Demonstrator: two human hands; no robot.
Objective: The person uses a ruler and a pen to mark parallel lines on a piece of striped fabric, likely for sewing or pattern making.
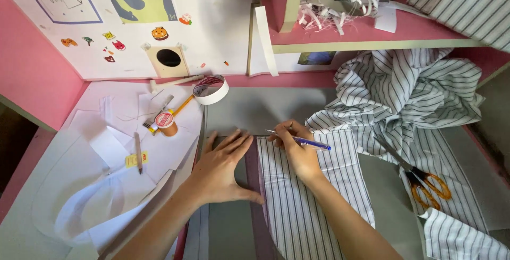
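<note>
Pressing flat beside the striped fabric (pixel 313 196), the open left hand (pixel 220 169) could slip, so the line drawn by the pen (pixel 303 141) gripped in the right hand (pixel 297 151) could be skewed.

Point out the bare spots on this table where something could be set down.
Bare grey table lies between the tape roll and striped cloth heap, and between the striped strip and scissors. The paper pieces on the left are crowded.

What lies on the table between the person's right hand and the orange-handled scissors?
In the head view, striped fabric spreads from the right hand, then a strip of bare grey table reaches the scissors.
</note>
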